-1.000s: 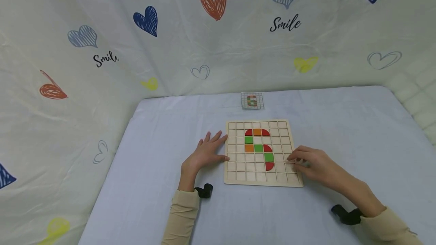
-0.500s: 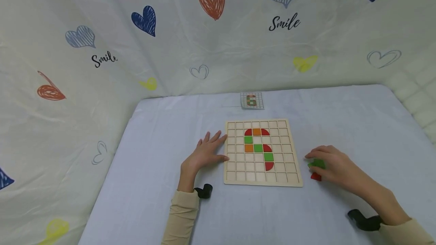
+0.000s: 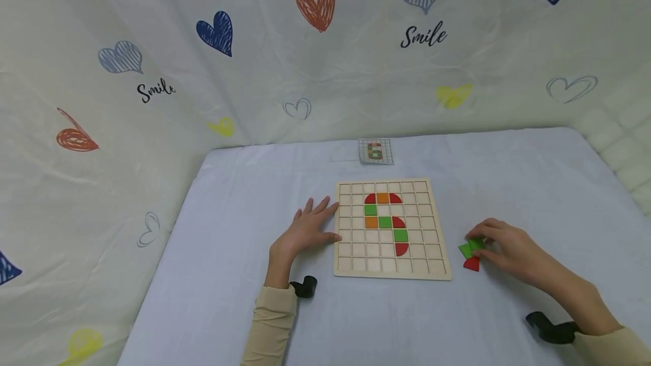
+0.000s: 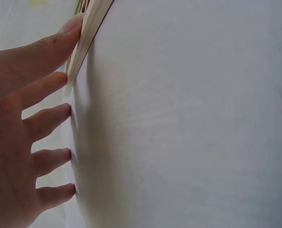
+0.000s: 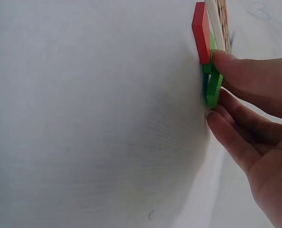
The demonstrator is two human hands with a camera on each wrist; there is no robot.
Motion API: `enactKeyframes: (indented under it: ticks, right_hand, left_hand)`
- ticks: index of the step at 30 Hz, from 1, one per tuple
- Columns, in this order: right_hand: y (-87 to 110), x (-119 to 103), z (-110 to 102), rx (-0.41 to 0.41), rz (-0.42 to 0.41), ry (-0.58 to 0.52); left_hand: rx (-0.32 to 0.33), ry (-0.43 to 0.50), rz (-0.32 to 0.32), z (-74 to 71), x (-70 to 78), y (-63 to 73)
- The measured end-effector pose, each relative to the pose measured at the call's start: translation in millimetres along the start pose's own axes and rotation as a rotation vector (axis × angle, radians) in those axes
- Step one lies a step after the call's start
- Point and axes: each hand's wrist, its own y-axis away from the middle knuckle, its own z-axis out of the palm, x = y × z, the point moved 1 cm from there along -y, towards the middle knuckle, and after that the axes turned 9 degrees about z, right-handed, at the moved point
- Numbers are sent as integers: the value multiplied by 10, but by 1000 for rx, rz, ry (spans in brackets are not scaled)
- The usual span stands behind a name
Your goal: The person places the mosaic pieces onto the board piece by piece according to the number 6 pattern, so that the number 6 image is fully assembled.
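Observation:
My left hand (image 3: pixel 305 230) lies with fingers spread beside the wooden grid board (image 3: pixel 356 265); its thumb and index fingertip touch the board's left edge. Red quarter-round, green and orange square tiles sit in the board's cells in a curved line. To the right of the board, my right hand (image 3: pixel 516 250) pinches a green square tile (image 5: pixel 215 88) between thumb and fingers. Another green tile (image 3: pixel 465 251) and a red tile (image 3: pixel 472 264) lie right by it on the cloth. A dark blue sliver shows under the held tile in the right wrist view.
A small printed card (image 3: pixel 376 152) with a coloured grid figure lies behind the board. White cloth covers the table (image 3: pixel 244 185), and a curtain with hearts hangs at the back and left. Black wrist mounts (image 3: pixel 305 287) stick out from both wrists.
My right hand has moved right, from the board's right edge to the loose tiles, and now pinches a green one. The left hand stays at the board's edge.

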Motion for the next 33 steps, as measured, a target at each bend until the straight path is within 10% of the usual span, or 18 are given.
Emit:
enactKeyframes:
  ticks: [17, 33]
  right_hand:
    - [-64, -38, 2, 106, -47, -144]
    - [-225, -319, 43, -54, 48, -240]
  left_hand:
    - [1, 21, 8, -9, -2, 29]
    - [7, 18, 16, -10, -6, 27]
